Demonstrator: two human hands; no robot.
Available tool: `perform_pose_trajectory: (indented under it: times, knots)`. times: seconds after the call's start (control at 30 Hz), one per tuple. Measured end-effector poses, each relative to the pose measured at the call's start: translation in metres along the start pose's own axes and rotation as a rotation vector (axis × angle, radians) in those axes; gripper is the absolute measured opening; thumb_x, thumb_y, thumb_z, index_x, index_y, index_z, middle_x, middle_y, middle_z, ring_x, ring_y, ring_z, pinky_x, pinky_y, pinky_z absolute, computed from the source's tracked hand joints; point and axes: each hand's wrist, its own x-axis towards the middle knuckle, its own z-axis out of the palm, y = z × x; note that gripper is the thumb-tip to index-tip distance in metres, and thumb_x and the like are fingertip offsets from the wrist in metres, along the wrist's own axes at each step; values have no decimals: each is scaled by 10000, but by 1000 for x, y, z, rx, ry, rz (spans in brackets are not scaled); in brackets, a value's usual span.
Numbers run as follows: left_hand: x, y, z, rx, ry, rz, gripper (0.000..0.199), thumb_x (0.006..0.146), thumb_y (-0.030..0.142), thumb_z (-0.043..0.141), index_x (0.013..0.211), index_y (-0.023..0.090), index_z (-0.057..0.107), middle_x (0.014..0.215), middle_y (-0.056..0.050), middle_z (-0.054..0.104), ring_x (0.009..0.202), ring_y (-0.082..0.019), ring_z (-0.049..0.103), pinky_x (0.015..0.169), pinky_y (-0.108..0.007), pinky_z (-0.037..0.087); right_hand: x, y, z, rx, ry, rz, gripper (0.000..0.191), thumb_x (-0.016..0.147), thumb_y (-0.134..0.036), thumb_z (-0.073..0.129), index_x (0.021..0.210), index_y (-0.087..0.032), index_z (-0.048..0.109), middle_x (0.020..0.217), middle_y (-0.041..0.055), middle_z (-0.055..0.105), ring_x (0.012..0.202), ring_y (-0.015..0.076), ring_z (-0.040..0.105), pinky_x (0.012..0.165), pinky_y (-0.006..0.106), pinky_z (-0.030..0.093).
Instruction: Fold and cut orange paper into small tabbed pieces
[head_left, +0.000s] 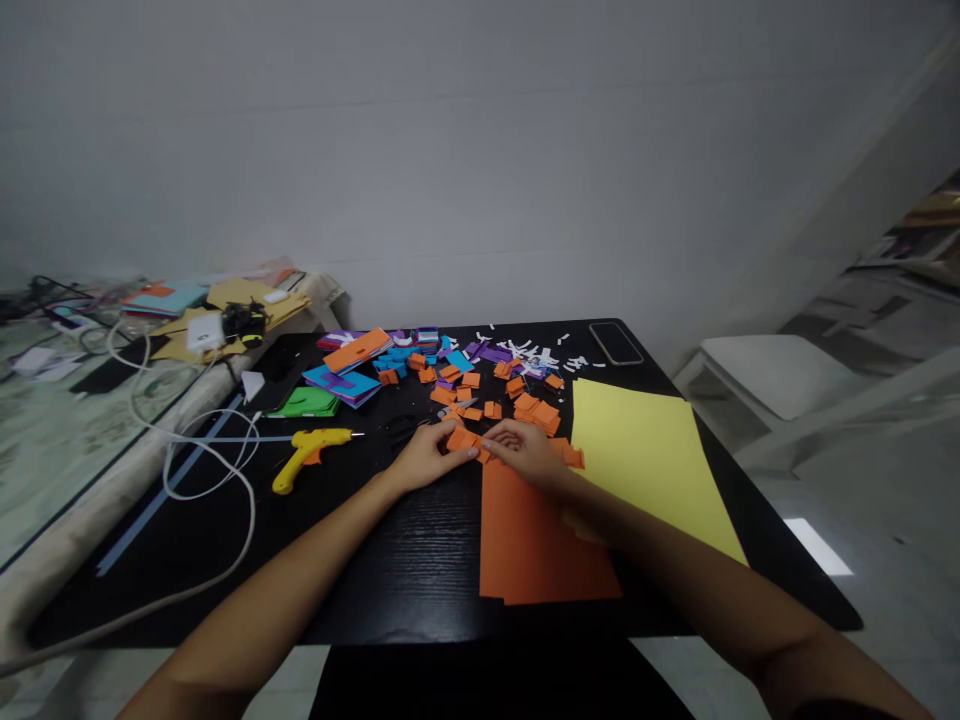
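Probably the folded orange paper piece (463, 440) handles as very light and crisp, easily creased or torn; it is best pinched by its edges, thumb against fingertips; it looks small, bright and matte; it is held up well in from the near edge of the black table (405, 580); the left hand (421, 458) grips it, and the right hand (529, 455) pinches orange paper at its right end, whether the same piece I cannot tell.

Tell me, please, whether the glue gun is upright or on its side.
The yellow glue gun lies on its side, its profile flat along the black table.
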Motion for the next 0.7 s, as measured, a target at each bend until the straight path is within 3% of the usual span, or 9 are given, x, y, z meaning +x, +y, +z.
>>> perform_pose_trajectory:
  times: [0.4,0.7]
  knots:
    - [0,-3,0,-2,-30,35,305,873,435,697,833,138,750,718,5,683,660,-134,564,634,-228,411,1,-3,-4,63,-7,21,348,862,-544,720,829,-206,639,706,2,650,590,154,619,568,292,521]
    - [-1,-5,1,-8,-30,20,321,865,441,710,859,124,760,730,-5,691,657,-137,570,627,-232,433,3,1,-2,134,64,20,377,919,-582,649,845,-228,543,766,13,671,650,158,660,544,269,526]
